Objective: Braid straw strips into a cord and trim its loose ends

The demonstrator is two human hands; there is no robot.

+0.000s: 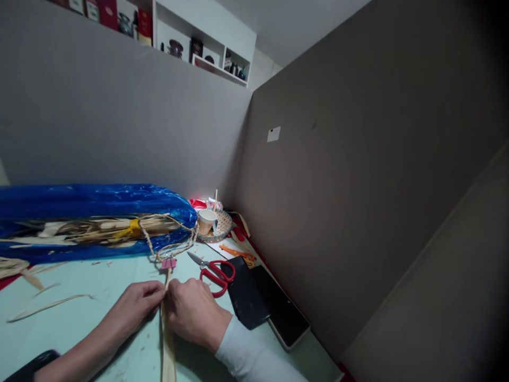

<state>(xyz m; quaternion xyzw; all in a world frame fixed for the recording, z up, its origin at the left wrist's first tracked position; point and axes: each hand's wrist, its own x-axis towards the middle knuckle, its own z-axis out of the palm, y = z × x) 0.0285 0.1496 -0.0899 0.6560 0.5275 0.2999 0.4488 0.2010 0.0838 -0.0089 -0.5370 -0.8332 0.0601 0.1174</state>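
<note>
At the bottom centre of the frame I have a pale, flat strip [168,353] of dried plant fibre, running up from the lower edge to a pink clip [169,263] on the desk [119,276]. My left hand [139,300] pinches it from the left, thumb and forefinger closed just below the clip; my right hand [194,310] is curled shut on it from the other side, though its fingertips are hidden from me. I take it that the clip anchors the upper end, so I can pull against it with both hands close together, where the strip is narrowest and control is finest. A thin twisted cord [148,239] loops away above the clip, out of my fingers' way. The red-handled scissors [204,263] lie right of the clip, handles toward my right hand, which seems handy for a quick reach. Beyond them are orange scissors [237,253], and near centre, against the partition, a woven basket [226,225] holds a paper cup [207,220]. Left of centre, a fibre bundle [99,231] sits in blue plastic [99,199] with a yellow tie [133,228] round it, probably to stop the lengths from spreading.
</note>
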